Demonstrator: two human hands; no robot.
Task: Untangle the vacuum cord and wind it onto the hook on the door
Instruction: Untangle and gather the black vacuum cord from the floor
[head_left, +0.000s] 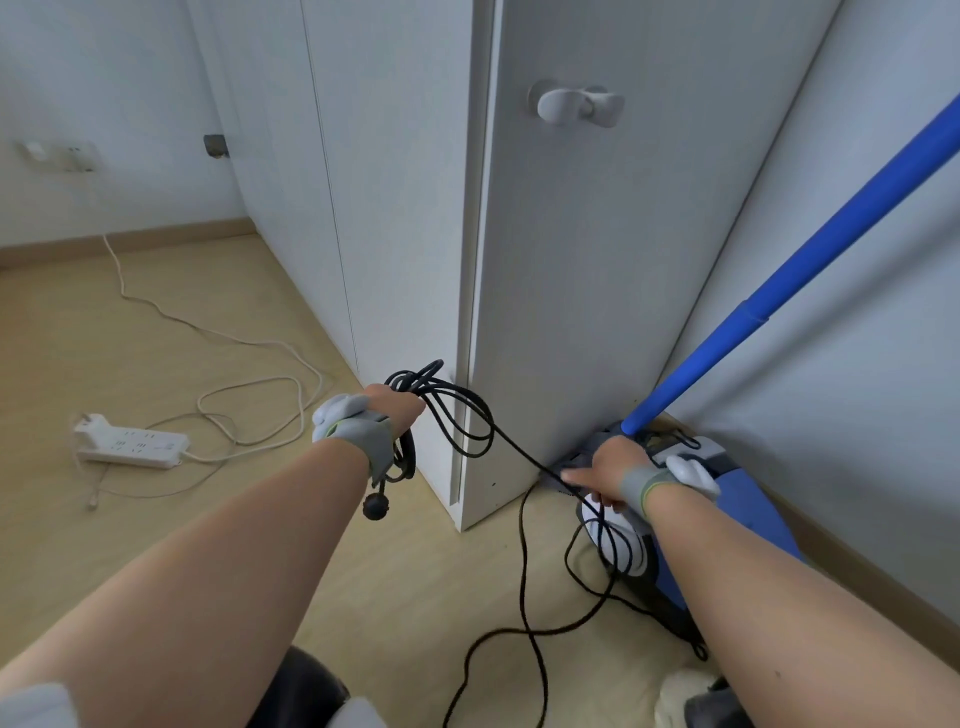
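left grip (395, 410) closed round a coiled bundle of the black vacuum cord (409, 454), plug (374, 506) dangling under the wrist. right grip (608, 473) curled on one strand just beside the blue vacuum (737, 499), index finger out. rest of the cord loops loose on the floor (156, 338). hook (576, 106) sits high on the door (597, 260), well apart from the cord.

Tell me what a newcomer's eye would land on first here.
The bright blue vacuum tube slants across the right side, down to the vacuum by the wall. In the middle, the left hand holds a bundle of black cord with its plug dangling below, while the right hand grips a strand near the vacuum. Above them, the white hook on the door is bare.
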